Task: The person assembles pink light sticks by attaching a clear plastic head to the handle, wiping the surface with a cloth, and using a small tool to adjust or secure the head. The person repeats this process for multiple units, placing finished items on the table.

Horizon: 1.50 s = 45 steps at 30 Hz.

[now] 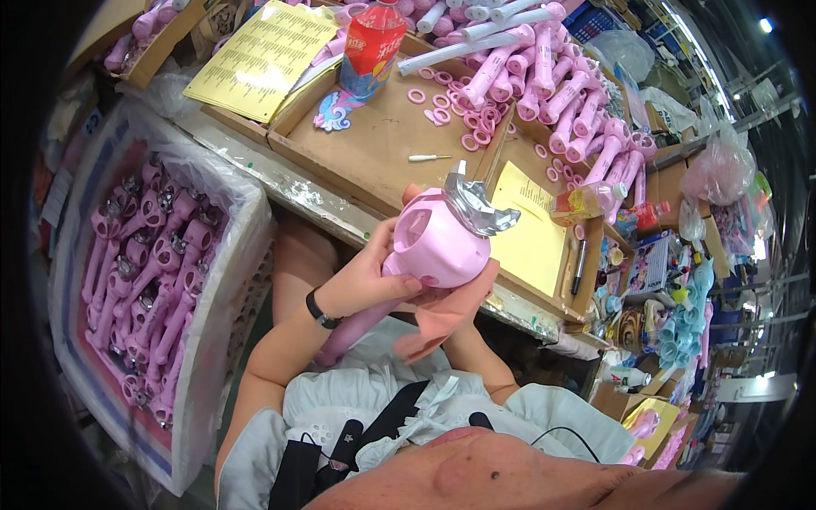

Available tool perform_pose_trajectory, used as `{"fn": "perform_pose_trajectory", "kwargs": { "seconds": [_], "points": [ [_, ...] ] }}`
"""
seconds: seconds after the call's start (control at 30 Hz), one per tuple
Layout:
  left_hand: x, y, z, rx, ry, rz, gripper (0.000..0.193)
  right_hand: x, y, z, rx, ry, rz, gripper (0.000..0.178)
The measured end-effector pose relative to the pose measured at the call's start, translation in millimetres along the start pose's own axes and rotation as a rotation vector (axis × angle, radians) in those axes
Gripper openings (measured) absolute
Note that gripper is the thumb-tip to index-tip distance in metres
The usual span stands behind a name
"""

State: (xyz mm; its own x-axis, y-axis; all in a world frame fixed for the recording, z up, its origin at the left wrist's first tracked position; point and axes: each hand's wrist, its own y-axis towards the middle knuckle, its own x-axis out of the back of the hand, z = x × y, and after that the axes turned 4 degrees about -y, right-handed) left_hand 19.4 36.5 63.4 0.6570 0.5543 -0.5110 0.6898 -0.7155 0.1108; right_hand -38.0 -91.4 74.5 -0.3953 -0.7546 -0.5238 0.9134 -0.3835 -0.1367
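In front of my body is a pink toy wand with a round, hollow head. A shiny silver crown-shaped piece sits on the head, and the handle slants down toward my lap. My left hand, with a dark band at the wrist, is closed round the wand where head and handle meet. A salmon-coloured cloth lies against the underside and far side of the head. My right hand is behind it, closed with the cloth against the wand; most of its fingers are hidden.
At left stands a plastic-lined crate full of similar wands. The bench holds a cardboard tray with a small white-handled tool, pink rings, a red-labelled bottle, yellow sheets, a marker and piled pink handles.
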Motion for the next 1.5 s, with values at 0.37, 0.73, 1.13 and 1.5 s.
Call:
{"fn": "perform_pose_trajectory", "kwargs": {
  "seconds": [0.37,0.73,1.13,1.5],
  "points": [
    [-3,-4,-1,0.020,0.767,-0.239,0.089,4,-3,-3,0.483,-0.493,0.056,0.089],
    [54,2,-16,-0.107,-0.339,-0.216,0.075,6,92,33,1.009,-0.906,0.042,0.045],
    [84,28,17,0.386,-0.884,0.031,0.079,118,-33,10,0.554,-1.624,-0.049,0.021],
    [51,34,68,0.538,-1.451,0.397,0.099,165,-49,9,0.734,-1.638,-0.012,0.024]
  ]
}}
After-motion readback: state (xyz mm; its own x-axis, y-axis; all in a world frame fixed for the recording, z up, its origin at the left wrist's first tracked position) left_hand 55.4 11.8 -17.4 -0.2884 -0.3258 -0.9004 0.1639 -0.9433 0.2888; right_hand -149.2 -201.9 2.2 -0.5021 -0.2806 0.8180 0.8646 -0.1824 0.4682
